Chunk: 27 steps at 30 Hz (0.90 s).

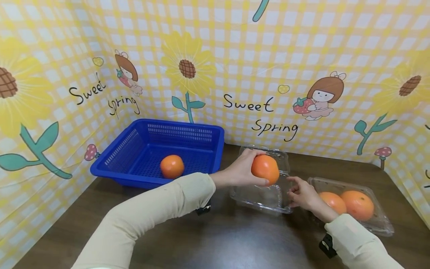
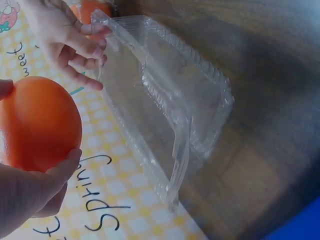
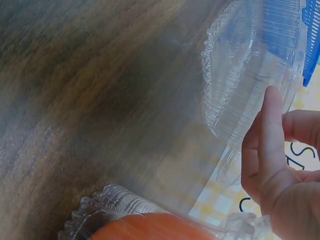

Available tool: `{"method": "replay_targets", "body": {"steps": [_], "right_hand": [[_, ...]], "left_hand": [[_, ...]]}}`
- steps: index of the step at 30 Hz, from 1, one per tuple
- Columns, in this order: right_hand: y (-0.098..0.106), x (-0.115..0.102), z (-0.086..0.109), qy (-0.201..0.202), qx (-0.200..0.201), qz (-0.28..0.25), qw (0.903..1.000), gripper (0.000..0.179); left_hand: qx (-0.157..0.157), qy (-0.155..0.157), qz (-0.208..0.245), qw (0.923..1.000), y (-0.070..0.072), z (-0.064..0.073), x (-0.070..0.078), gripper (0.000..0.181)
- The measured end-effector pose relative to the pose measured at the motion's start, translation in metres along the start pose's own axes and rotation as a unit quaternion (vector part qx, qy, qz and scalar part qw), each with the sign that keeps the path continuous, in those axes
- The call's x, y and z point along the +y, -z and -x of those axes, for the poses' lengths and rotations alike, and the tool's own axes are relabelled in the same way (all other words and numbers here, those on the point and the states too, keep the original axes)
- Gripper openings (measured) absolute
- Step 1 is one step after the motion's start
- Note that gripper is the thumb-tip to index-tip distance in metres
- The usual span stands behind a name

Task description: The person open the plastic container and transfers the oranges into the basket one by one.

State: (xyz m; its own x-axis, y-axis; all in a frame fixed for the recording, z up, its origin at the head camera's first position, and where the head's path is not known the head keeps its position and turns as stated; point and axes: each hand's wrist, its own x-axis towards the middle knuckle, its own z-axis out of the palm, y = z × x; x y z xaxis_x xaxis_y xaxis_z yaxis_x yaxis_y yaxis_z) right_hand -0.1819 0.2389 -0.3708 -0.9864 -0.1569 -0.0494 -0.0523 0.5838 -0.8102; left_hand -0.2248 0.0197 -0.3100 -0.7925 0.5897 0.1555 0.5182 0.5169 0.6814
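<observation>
My left hand grips an orange between thumb and fingers, above an open clear plastic clamshell box. In the left wrist view this orange is held up beside the box, which has no fruit in it. At the box's right side is my right hand, its fingers loosely bent and its fingertips right at the rim. The right wrist view shows one digit of this hand extended against the clear wall. The lid is folded back toward the cloth wall.
A blue plastic basket with one orange in it stands at the back left. To the right, a second clear box holds two oranges, partly behind my right forearm. Patterned cloth borders the brown table.
</observation>
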Motion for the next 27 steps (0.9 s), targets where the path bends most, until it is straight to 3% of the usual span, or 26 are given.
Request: {"method": "replay_targets", "body": {"steps": [5,12,19,27], "right_hand": [[0.000,0.003,-0.002,0.005,-0.003,-0.004,1.0000,0.049],[0.001,0.012,-0.005,0.044,-0.008,-0.034,0.9984,0.045],[0.000,0.001,0.000,-0.001,-0.002,-0.016,0.9999,0.049],[0.000,0.000,-0.001,-0.005,-0.007,-0.013,0.9999,0.047]], "left_hand": [[0.000,-0.016,-0.010,0.9998,0.012,0.001,0.001,0.070],[-0.004,-0.023,-0.018,0.9996,0.028,0.004,0.000,0.070],[-0.010,-0.021,-0.030,0.9993,0.039,0.004,-0.007,0.068],[-0.014,-0.027,-0.026,0.9992,0.053,0.004,-0.014,0.068]]}}
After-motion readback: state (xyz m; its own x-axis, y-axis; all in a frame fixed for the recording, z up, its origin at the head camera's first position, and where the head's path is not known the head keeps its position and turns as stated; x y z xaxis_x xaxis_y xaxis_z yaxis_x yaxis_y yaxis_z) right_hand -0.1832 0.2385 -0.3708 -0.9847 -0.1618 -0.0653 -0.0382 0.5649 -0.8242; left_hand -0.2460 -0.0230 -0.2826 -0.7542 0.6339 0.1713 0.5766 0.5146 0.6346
